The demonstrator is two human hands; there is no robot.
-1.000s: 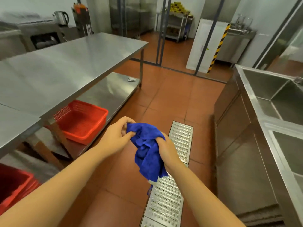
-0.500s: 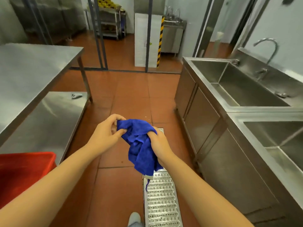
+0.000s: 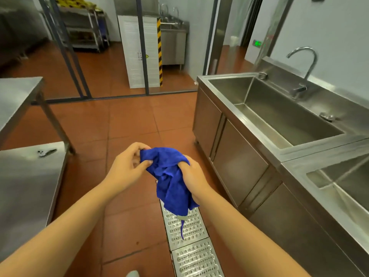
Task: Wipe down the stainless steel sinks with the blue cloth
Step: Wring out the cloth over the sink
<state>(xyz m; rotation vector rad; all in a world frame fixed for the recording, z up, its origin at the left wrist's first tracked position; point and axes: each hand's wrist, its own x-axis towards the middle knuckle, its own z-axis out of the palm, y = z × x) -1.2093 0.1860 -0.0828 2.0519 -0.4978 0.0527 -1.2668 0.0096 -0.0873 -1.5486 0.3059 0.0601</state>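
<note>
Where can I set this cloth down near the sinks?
The far sink basin is bare, as is the rim between it and the near sink. The lower shelf is bare this side of a small tool. Tightest around the faucet.

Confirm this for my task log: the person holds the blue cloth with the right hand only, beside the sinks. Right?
Not quite. The head view shows both hands on the blue cloth: the left hand pinches its top corner, the right hand grips its side. It is held beside the sinks, as you said.

sinks right | table left | floor drain between, below cloth
</note>
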